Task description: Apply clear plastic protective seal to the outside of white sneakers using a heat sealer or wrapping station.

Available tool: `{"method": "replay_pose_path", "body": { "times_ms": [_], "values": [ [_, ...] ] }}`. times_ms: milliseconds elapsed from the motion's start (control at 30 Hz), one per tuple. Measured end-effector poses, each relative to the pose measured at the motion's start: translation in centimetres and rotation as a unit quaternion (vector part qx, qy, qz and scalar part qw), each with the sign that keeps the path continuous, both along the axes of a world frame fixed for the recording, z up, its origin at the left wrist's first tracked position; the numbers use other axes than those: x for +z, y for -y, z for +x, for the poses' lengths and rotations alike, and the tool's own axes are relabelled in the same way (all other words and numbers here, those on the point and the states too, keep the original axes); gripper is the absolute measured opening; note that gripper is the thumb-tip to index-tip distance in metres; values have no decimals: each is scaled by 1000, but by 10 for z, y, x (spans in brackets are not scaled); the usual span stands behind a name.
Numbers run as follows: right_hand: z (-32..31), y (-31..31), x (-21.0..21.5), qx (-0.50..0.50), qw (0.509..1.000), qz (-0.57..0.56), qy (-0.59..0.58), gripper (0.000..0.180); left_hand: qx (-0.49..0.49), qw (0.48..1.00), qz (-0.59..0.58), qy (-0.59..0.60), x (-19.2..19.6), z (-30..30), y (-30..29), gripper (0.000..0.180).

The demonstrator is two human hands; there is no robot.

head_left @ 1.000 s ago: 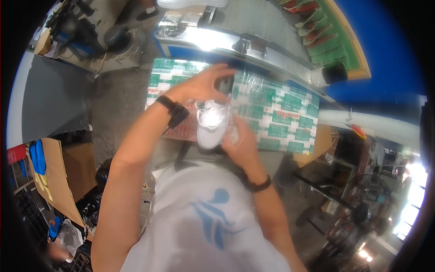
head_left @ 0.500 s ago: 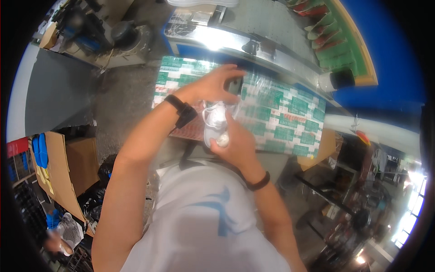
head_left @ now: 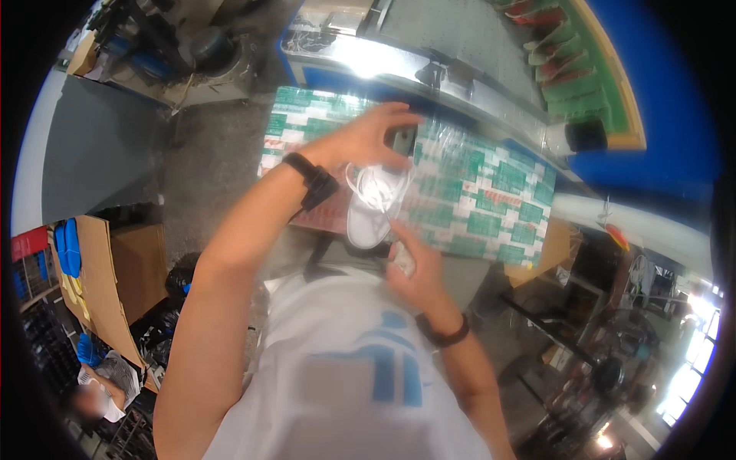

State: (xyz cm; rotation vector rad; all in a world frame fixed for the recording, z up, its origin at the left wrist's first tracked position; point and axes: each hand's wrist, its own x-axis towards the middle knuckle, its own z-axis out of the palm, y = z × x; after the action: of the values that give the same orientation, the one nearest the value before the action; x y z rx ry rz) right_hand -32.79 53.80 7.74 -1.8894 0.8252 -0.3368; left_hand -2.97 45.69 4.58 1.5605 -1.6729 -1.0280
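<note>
A white sneaker (head_left: 366, 218) with loose white laces (head_left: 376, 190) points its toe at me, held at the near edge of a table covered in green-and-white printed wrap (head_left: 483, 199). My left hand (head_left: 376, 138) curls around its far end, where a dark piece with a grey face (head_left: 404, 139) shows between thumb and fingers. Just right of the toe, my right hand (head_left: 418, 268) is closed around a pale, rounded tool handle (head_left: 403, 259). A thin tip seems to reach from it toward the laces; blur hides its exact kind.
Behind the table runs a metal-topped conveyor (head_left: 460, 46). Several shoe parts (head_left: 552, 57) line a green rack at the far right. Cardboard (head_left: 100, 284) stands at the left, and another person (head_left: 107, 387) is at the lower left. A grey panel (head_left: 100, 146) is at the left.
My right hand has drawn back from the sneaker, toward me and to the right, with the pale handle. More of the toe and laces shows. My left hand keeps its hold.
</note>
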Motion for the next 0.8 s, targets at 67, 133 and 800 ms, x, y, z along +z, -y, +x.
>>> {"method": "replay_pose_path", "body": {
  "times_ms": [67, 133, 800],
  "values": [
    [11, 3, 1, 6, 996, -83, 11, 83, 2, 1000, 1, 3, 0, -3, -3, 94],
    [32, 8, -5, 9, 985, -173, 16, 84, 3, 1000, -2, 10, 0, -3, -2, 94],
    [17, 16, -26, -54, 986, -160, 14, 85, 11, 999, 23, -29, 5, -8, -2, 93]
  ]
}}
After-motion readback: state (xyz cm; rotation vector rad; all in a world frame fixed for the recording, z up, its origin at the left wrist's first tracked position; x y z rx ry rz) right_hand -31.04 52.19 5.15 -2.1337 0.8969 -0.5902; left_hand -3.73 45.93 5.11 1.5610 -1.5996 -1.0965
